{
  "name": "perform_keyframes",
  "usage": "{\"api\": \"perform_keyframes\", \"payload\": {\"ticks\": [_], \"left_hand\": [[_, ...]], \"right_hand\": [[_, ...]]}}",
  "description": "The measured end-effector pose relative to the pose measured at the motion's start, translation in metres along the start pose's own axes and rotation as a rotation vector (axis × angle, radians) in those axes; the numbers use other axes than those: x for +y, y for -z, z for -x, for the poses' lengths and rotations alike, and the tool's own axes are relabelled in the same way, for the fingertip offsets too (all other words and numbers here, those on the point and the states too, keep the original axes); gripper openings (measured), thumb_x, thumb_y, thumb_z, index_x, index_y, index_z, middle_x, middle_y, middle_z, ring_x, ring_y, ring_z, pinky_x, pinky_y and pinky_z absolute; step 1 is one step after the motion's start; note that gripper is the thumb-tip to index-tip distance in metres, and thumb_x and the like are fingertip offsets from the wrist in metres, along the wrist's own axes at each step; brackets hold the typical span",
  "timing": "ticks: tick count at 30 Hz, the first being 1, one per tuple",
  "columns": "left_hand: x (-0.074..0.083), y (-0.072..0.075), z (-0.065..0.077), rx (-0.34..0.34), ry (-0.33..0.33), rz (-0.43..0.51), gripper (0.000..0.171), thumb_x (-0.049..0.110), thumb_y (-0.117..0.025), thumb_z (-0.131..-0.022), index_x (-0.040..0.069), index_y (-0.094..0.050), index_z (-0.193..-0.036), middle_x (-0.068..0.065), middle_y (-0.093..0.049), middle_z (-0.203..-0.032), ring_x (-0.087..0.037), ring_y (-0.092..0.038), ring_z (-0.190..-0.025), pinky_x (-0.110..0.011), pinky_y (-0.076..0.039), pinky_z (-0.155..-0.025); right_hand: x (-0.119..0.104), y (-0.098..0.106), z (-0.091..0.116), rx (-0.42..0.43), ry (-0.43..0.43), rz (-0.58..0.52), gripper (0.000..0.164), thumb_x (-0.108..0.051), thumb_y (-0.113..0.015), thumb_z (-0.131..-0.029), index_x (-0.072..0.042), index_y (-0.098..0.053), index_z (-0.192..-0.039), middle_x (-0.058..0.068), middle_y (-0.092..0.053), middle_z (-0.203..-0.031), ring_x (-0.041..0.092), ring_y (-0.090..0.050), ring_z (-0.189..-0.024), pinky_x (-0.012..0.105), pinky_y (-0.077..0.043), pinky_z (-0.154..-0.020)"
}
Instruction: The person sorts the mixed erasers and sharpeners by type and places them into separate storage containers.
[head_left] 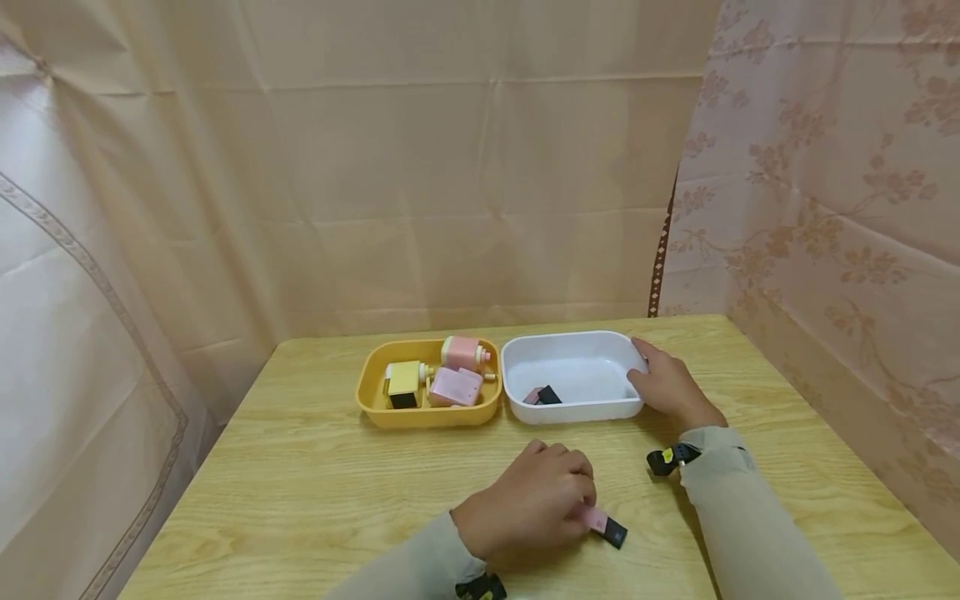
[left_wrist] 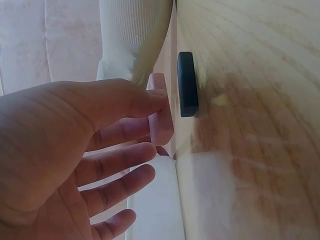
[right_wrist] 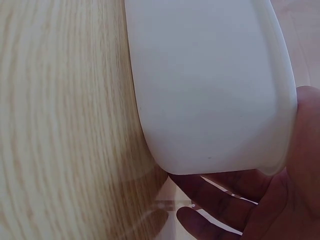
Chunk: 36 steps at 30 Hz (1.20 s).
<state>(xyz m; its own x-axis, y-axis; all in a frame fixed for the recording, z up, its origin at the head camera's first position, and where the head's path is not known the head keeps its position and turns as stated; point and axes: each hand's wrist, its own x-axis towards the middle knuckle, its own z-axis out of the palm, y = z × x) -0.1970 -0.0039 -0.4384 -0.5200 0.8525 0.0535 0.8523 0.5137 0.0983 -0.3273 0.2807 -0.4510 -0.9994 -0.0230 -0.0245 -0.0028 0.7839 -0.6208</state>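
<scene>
My left hand (head_left: 532, 500) is low over the front of the table, pinching a small pink block (left_wrist: 161, 117) between thumb and index finger. The other fingers are spread loosely apart in the left wrist view. Close to the pink block, a small black block (left_wrist: 187, 84) lies on the wood; from the head they look end to end. At the right end of a white bin (head_left: 577, 411), my right hand (head_left: 675, 387) grips the rim and wall, thumb over the top and fingers around the outside. A small pink piece (head_left: 532, 395) and a black piece (head_left: 550, 395) lie inside it.
Left of the white bin, nearly touching, stands a yellow bin (head_left: 427, 419). It holds a yellow box-like item (head_left: 406, 377), a salmon-pink one (head_left: 461, 352) and a light pink one (head_left: 455, 387). Curtains (head_left: 480, 208) hang behind the wooden table (head_left: 300, 483) and along its sides.
</scene>
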Motion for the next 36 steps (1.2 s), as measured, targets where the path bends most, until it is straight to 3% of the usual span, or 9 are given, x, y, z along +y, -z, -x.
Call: {"api": "perform_keyframes", "payload": {"ticks": [11,25,29,32,36], "left_hand": [[-0.004,0.005,-0.005,0.000,0.031,-0.013,0.014,0.045,-0.073,-0.095,0.038,-0.077,-0.105,0.017,-0.063,-0.123,-0.006,-0.053,-0.113,-0.031,-0.042,-0.096],[-0.012,0.023,-0.009,0.060,0.061,-0.040,0.017,0.046,-0.076,-0.093,0.033,-0.079,-0.105,0.014,-0.065,-0.120,-0.009,-0.055,-0.115,-0.033,-0.042,-0.100],[-0.016,0.026,-0.010,0.090,0.074,-0.052,0.015,0.045,-0.076,-0.093,0.033,-0.079,-0.102,0.014,-0.065,-0.119,-0.010,-0.057,-0.117,-0.049,-0.037,-0.118],[-0.020,0.028,-0.012,0.110,0.084,-0.047,0.015,0.045,-0.076,-0.094,0.033,-0.079,-0.102,0.014,-0.065,-0.119,-0.011,-0.058,-0.117,-0.060,-0.028,-0.122],[-0.027,0.032,-0.015,0.143,0.088,-0.070,0.016,0.047,-0.075,-0.093,0.033,-0.078,-0.099,0.013,-0.065,-0.118,-0.011,-0.056,-0.111,-0.042,-0.042,-0.109]], "right_hand": [[0.000,-0.003,0.000,0.012,0.002,0.001,0.070,-0.019,-0.050,-0.104,-0.002,-0.018,-0.164,0.030,-0.031,-0.164,0.052,-0.037,-0.147,0.068,-0.031,-0.115],[0.001,-0.003,-0.003,0.004,-0.004,-0.006,0.071,-0.021,-0.048,-0.104,-0.003,-0.017,-0.165,0.029,-0.029,-0.164,0.053,-0.036,-0.147,0.068,-0.031,-0.115],[0.001,-0.004,-0.004,0.004,0.005,0.001,0.070,-0.020,-0.048,-0.104,-0.002,-0.017,-0.165,0.029,-0.030,-0.164,0.053,-0.036,-0.146,0.068,-0.031,-0.114],[0.001,-0.004,-0.005,0.004,0.004,0.006,0.070,-0.021,-0.048,-0.104,-0.002,-0.017,-0.165,0.030,-0.030,-0.164,0.053,-0.036,-0.146,0.068,-0.031,-0.115],[0.002,-0.003,-0.005,0.004,0.008,0.011,0.070,-0.021,-0.048,-0.104,-0.002,-0.018,-0.164,0.030,-0.031,-0.164,0.053,-0.037,-0.146,0.068,-0.031,-0.115]]}}
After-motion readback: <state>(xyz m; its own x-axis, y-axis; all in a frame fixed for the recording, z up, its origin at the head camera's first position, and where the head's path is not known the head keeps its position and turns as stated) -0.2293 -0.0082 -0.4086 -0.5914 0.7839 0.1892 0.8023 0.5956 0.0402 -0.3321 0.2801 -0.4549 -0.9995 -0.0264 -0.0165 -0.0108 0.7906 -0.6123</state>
